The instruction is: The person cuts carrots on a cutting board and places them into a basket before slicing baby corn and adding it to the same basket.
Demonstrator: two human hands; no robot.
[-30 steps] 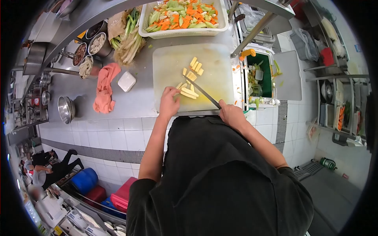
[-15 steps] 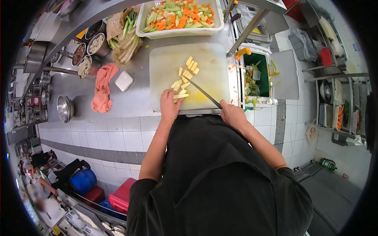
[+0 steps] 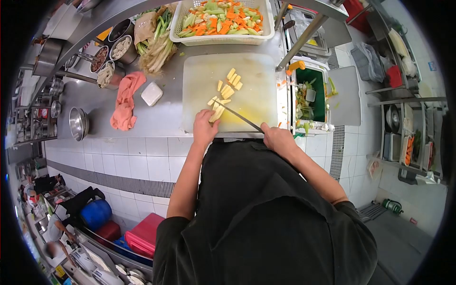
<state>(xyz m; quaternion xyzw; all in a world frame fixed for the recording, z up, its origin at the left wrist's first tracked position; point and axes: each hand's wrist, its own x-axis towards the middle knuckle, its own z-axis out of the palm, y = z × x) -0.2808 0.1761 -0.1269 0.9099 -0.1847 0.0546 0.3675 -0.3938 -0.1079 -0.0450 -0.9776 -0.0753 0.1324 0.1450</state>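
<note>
Head view, looking down over the person's dark-clad shoulders at a steel counter (image 3: 156, 121). On the white cutting board (image 3: 256, 71), the left hand (image 3: 204, 127) rests at the near edge with its fingers curled over a bundle of pale yellow strips (image 3: 216, 113), pinning them so they stay aligned under the blade. The right hand (image 3: 277, 137), at the board's near right corner, is clenched around the handle of a long knife (image 3: 236, 116); the blade runs diagonally toward the left hand, its tip at the bundle, which suits crosswise cuts. Cut yellow pieces (image 3: 230, 83) lie near the board's centre, apart from the uncut bundle, which probably keeps the working zone free. A white basket (image 3: 221, 39) of mixed orange and green vegetable pieces sits beyond the board's far edge. A green-lined scrap bin (image 3: 311, 92) stands just off the board's right edge, likely for trimmings. A pink cloth (image 3: 124, 99) and a small white container (image 3: 151, 93) lie to the left of the board, and a bunch of leafy stalks (image 3: 154, 42) and metal tubs (image 3: 114, 50) sit toward the far left corner. The knife handle is hidden within the fist; the near edge of the board is cut off by the torso; the kind of yellow vegetable cannot be determined.
</note>
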